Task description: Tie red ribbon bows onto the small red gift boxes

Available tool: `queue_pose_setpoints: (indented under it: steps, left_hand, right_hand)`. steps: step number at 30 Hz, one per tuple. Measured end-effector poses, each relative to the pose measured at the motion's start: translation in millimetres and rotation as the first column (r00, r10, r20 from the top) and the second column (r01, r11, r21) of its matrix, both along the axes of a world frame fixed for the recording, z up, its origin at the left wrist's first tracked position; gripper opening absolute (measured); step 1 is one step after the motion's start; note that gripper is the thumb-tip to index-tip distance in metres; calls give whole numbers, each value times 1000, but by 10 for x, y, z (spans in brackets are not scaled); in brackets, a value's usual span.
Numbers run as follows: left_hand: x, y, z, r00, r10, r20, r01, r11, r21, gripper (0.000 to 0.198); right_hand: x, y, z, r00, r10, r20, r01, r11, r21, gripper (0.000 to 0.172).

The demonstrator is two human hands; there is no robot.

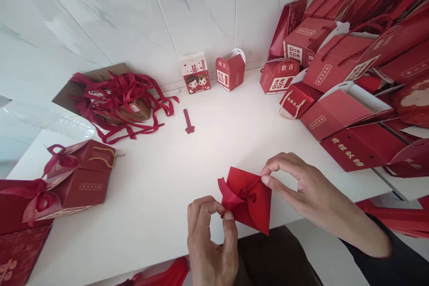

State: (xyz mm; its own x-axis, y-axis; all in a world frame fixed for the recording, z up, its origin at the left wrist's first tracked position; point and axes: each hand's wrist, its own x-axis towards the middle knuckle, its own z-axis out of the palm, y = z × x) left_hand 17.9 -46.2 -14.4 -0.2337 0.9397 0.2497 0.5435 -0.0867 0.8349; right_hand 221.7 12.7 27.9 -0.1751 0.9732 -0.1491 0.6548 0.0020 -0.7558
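Note:
A small red gift box (243, 176) sits at the table's near edge, turned cornerwise to me. Dark red ribbon (231, 194) passes through its top and is knotted near the middle, beside a round hole. My left hand (212, 232) pinches the ribbon between thumb and forefinger at the box's left side. At the box's right corner, the thumb and forefinger of my right hand (301, 183) pinch the other stretch of ribbon. Whether either hand also presses on the box is hard to make out.
Loose ribbons spill from a cardboard box (134, 109) at the back left. A flower-ended red strip (187, 121) lies mid-table. Small printed boxes (231, 71) stand by the wall. Ribboned boxes (89, 185) sit left; many red boxes (338, 103) are piled right.

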Motion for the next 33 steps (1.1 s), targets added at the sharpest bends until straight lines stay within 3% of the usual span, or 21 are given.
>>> queue_pose_setpoints:
  steps: [4, 7, 10, 12, 14, 19, 24, 26, 30, 33]
  left_hand:
    - [-15, 16, 27, 997, 19, 74, -13, 997, -75, 16]
    - [-23, 42, 60, 993, 23, 114, -11, 994, -106, 18]
    - [-14, 72, 96, 989, 8, 145, 11, 992, -125, 20]
    - [3, 88, 121, 987, 3, 162, 18, 992, -126, 19]
    - [24, 96, 142, 984, 10, 178, 14, 991, -133, 17]
    - [27, 97, 133, 976, 11, 217, 27, 985, -170, 19]
    - [-12, 106, 84, 985, -22, 172, 56, 979, -196, 20]
    - [4, 105, 96, 985, -8, 172, 41, 982, -186, 17]
    - [67, 91, 143, 983, 57, 175, -33, 990, -134, 8]
    - [89, 83, 153, 987, 32, 159, -17, 995, -96, 9]
  right_hand:
    - [2, 13, -39, 1000, -10, 29, 10, 1000, 1, 20]
    - [-34, -28, -22, 1000, -8, 23, 5, 991, 131, 12]
    - [-140, -103, 19, 988, 150, 26, -150, 939, 310, 15]
    - [-233, -142, 24, 957, 281, 65, -286, 891, 353, 18]
    - [-308, -163, 6, 943, 321, 90, -331, 870, 365, 15]
    - [-276, -206, 19, 951, 292, -97, -256, 926, 278, 9]
    - [-89, -249, 133, 902, 308, -301, -281, 951, 132, 13]
    - [-45, -222, 134, 910, 281, -306, -265, 960, 94, 19]
    - [-35, -104, 45, 968, 125, -219, -114, 992, 61, 24]
    - [-71, -28, -23, 984, 105, -143, -110, 994, -23, 28]
